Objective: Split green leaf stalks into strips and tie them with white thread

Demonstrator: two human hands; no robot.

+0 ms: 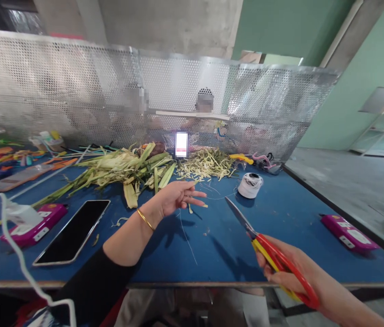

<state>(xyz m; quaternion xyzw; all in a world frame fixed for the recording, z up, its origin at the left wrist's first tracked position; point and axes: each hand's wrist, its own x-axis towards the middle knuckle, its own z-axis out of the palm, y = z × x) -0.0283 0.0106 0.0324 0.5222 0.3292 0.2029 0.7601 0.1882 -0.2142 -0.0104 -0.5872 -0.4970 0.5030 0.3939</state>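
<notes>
head view: the scissors, gripped in the right hand over the near part of the blue table, aim their blades up and leftward, toward the gap between the left hand and the spool of white thread; the likeliest mishap, i judge, is a nick to the left fingers, should the blades swing leftward; the fine thread below the left hand is hard to see against the blue and could snag or be cut by accident; a bump from the blade tips might also roll the spool, which sits just beyond them; the left forearm reaches in from the lower left, a gold bracelet at the wrist, the fingers loosely spread and pointing right, with no firm grip to be seen; the right hand wraps the red and yellow handles, its wrist low at the right; plant strips and a pile of scraps lie beyond the left hand.
</notes>
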